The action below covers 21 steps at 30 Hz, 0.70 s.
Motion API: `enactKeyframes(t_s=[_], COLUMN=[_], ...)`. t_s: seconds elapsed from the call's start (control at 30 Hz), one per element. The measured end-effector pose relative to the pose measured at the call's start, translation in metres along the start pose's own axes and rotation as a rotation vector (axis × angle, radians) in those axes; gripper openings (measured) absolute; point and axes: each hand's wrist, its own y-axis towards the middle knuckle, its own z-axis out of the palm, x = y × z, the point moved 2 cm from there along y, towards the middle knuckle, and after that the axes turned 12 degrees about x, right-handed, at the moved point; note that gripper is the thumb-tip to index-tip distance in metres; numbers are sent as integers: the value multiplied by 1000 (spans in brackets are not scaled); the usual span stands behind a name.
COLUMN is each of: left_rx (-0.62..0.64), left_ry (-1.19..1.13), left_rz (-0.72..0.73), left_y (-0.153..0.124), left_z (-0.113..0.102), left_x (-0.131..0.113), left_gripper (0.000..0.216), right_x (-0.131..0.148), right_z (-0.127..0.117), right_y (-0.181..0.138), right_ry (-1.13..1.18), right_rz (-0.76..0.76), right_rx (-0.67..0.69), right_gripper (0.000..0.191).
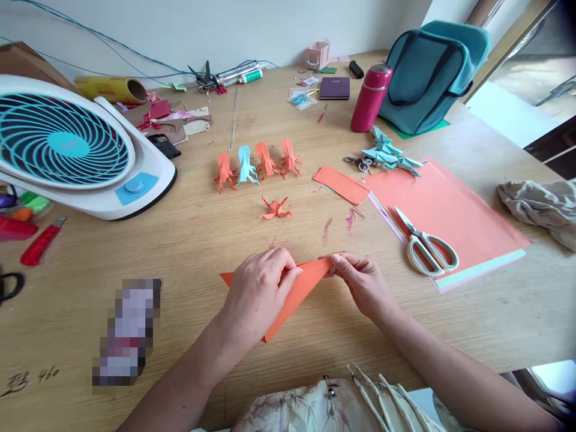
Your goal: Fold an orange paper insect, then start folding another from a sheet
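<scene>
Both hands are on a folded piece of orange paper (300, 294), held low over the table in a triangular shape. My left hand (261, 291) is closed over its middle, fingers and thumb pinching the upper edge. With thumb and fingertips, my right hand (362, 279) pinches the right-hand corner. Part of the paper is hidden under the left hand; one tip sticks out at its left. Beyond the hands lies a small orange origami figure (275, 208). Farther back stands a row of origami figures, several orange and a blue one (245, 165).
White-handled scissors (432, 249) lie on orange paper sheets (468, 222) at right, near cut orange strips (344, 185) and blue origami pieces (389, 157). A fan (148, 186) and a blurred-out object (128, 333) are at left. A pink flask (371, 99) and a teal bag (423, 84) stand behind.
</scene>
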Motion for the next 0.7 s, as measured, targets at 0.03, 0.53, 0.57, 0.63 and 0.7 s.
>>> enactKeyframes(t_s=[0.03,0.53,0.57,0.63,0.7], left_rx=[1,62,82,112,125], left_ry=[-5,-35,-48,-68,-78], left_rz=[-7,65,65,67,76], left_y=[1,15,17,20,23], left_z=[0,11,13,17,20], left_x=[1,15,17,19,21], left_gripper=[20,22,21,20,17], right_x=[1,11,13,18,23], right_z=[0,-11,-13,-15,-16], right_y=[0,2,2,2,2], right_ry=[-5,-474,-558,-739,-881], right_rz=[-1,50,50,16,-27], right_rx=[-10,41,64,110,148], right_gripper=[32,36,33,26,22])
